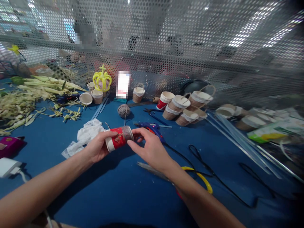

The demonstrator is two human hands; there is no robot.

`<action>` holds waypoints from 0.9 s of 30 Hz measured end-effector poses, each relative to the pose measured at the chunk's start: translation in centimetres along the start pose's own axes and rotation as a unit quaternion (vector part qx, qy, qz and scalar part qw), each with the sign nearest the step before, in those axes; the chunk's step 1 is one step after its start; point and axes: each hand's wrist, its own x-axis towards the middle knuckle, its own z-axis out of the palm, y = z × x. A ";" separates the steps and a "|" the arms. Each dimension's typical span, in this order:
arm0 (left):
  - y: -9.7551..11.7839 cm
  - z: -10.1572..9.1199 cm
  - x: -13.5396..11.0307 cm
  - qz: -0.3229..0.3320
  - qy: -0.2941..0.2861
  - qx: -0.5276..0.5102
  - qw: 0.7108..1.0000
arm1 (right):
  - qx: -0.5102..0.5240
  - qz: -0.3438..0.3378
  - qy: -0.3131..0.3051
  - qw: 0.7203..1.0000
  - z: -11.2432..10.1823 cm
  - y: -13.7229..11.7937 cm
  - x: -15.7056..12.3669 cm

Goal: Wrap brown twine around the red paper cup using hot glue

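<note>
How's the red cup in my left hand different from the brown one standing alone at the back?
The red cup lies sideways in your left hand; the brown cup stands upright on the table. Grey yarn covers one end of the red cup; the brown cup has brown wrapping below white trim. A handle arches over the brown cup; none shows on the red cup. Both have wrapped sides.
</note>
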 end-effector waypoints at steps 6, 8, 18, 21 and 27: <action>-0.5 -0.1 0.1 -0.004 -0.003 -0.012 1.000 | -0.072 -0.007 0.002 0.997 0.7 0.3 -0.4; -0.7 -0.2 0.2 0.004 -0.017 -0.016 1.000 | -0.081 -0.007 0.004 0.997 0.9 0.4 -0.4; -1.3 -0.4 0.2 0.048 -0.009 0.034 0.998 | -0.089 -0.008 0.019 0.996 1.3 0.4 -0.4; -1.4 -0.5 0.3 0.056 -0.005 0.051 0.997 | -0.085 -0.002 0.022 0.996 1.4 0.4 -0.4; -1.3 -1.1 0.7 0.101 -0.024 0.090 0.990 | 0.007 0.034 0.004 0.999 0.4 -0.2 -0.1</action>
